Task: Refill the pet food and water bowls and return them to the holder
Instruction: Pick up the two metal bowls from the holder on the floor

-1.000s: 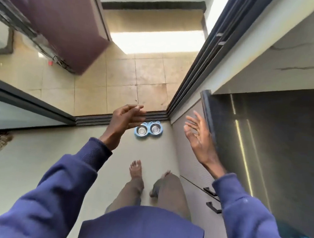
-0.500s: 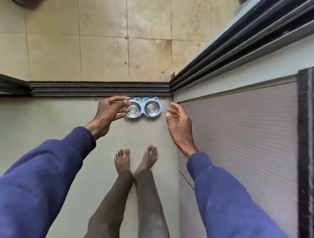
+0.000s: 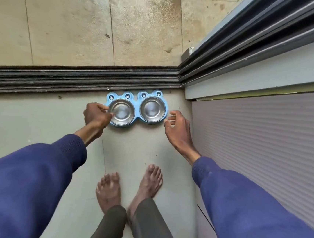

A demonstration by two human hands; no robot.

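1. The light-blue plastic frog-shaped holder (image 3: 138,105) lies flat on the pale grey floor (image 3: 37,118) at 12 o'clock from the person's bare feet. Its far edge sits against the dark metal sliding-door track (image 3: 79,84).
2. Both bowls sit in their wells: the left round stainless-steel bowl (image 3: 122,112) and the right round stainless-steel bowl (image 3: 153,109). Both look empty and dry.
3. The left hand (image 3: 95,114) is at the 9 o'clock edge of the left bowl. Its grip is narrow, with fingers curled and pinching that bowl's rim.
4. The right hand (image 3: 177,128) hovers at about 4 o'clock from the right bowl, just beside the holder's end. Its grip is wide, with fingers spread and holding nothing.
5. Judged step: the very start, taking the bowls out for refilling. Nothing is filled yet.
6. The next move probably calls for lifting the left bowl straight up out of its well. The right hand needs to close on the right bowl's rim, or press the light holder down so it does not rise with the bowl.
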